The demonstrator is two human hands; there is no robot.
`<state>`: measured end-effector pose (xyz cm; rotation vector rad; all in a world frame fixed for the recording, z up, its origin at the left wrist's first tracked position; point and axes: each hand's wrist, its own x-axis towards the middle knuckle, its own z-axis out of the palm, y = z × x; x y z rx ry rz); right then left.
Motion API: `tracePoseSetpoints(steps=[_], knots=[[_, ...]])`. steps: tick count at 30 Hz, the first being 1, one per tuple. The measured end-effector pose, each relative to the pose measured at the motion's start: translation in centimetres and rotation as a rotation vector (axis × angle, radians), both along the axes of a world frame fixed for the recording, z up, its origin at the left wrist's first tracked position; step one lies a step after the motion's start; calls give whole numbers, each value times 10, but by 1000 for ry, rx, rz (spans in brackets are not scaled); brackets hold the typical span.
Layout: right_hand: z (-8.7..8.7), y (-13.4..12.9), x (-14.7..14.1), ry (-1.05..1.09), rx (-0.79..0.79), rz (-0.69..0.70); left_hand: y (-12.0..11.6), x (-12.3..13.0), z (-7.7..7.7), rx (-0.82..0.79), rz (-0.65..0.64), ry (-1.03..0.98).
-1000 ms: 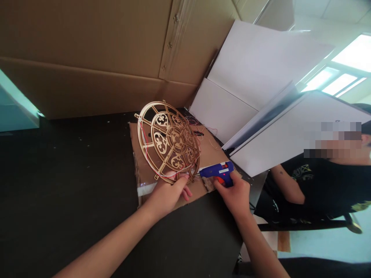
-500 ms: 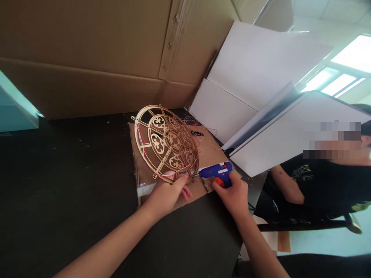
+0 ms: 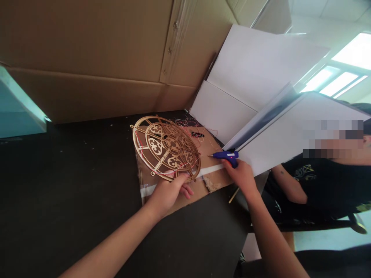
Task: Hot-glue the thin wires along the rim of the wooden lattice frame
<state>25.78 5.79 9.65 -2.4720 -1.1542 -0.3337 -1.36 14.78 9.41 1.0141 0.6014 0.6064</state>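
Observation:
My left hand (image 3: pixel 171 190) grips the near rim of a round openwork wooden panel (image 3: pixel 173 144), thumb on top and fingers beneath. The panel is tilted above a cardboard sheet (image 3: pixel 210 170). Red and white wires (image 3: pixel 141 150) run along its left rim and across its near side. In my right hand (image 3: pixel 241 173) is a blue glue gun (image 3: pixel 227 155) with a small red light. Its nozzle points left, a short way from the panel's right edge and not touching it. A thin yellowish stick (image 3: pixel 233 195) shows below the right hand.
Thin loose wires (image 3: pixel 194 125) and a small black object (image 3: pixel 197 134) lie behind the panel. Tall cardboard (image 3: pixel 110 46) stands at the back, white boards (image 3: pixel 232 77) at the right. Beyond them sits another person (image 3: pixel 321 185). The tabletop (image 3: pixel 87 185) is dark.
My right hand has drawn the glue gun away from the panel's near rim, to the right and back. The panel lies a little flatter, still in my left hand.

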Motion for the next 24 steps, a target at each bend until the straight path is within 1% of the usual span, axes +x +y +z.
tracePoseSetpoints(steps=[2,5,6,7,8,9,10,11,12,13,14,15,17,19,21,24], knots=[[3,2,4,-20,-41,-7,0,0,1,-8,27,10],[17,1,-9,-137,-41,-50,0,-1,2,2,38,32],[24,1,-17,-176,1,-29,0,-2,2,8,44,36],[32,3,-26,-170,63,47,0,-2,2,22,48,47],[40,7,-36,-117,124,167,0,-3,1,46,54,65],[47,13,-46,-35,146,338,1,-3,0,78,62,92],[54,20,-55,61,132,530,1,-3,-1,112,69,121],[61,30,-63,138,97,719,1,-3,-2,137,76,143],[66,40,-69,207,19,891,1,-3,-3,147,85,152],[70,51,-74,249,-61,1032,2,-3,-5,138,94,145],[73,62,-77,261,-134,1142,2,-3,-6,118,98,129],[75,71,-79,267,-201,1209,2,-2,-7,96,99,109],[77,86,-79,268,-279,1258,3,-2,-8,76,97,89],[78,93,-78,272,-311,1263,3,-2,-8,88,93,102],[78,93,-77,281,-294,1259,4,-2,-8,97,81,117],[77,85,-79,304,-190,1220,4,-2,-10,107,46,105]])
